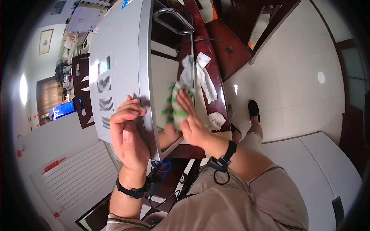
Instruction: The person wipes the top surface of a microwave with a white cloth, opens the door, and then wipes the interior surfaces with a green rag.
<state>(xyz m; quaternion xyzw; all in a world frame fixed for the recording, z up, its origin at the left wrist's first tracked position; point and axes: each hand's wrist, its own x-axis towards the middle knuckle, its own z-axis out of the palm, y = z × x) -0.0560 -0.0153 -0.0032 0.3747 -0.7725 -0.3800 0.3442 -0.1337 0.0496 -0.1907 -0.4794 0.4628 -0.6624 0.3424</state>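
Note:
A silver countertop oven (pixel 121 37) with side vents and a dark, mirror-like glass door (pixel 164 69) stands before me. A chrome handle (pixel 176 21) crosses the far end of its door. Against the glass, my right hand (pixel 192 124) presses a green-and-white cloth (pixel 178 106), blurred by motion; the pane reflects both. My left hand (pixel 130 135) leans on the oven's near front edge, fingers loosely curled and holding nothing. Both wrists carry black straps.
The oven sits on a dark red wooden table (pixel 212 86). Beside the door lie a folded white tissue (pixel 205 76) and a crumpled tissue (pixel 216 120). A black power cord (pixel 215 39) runs toward a wooden chair (pixel 228 49). White cabinets (pixel 300 156) stand at my right.

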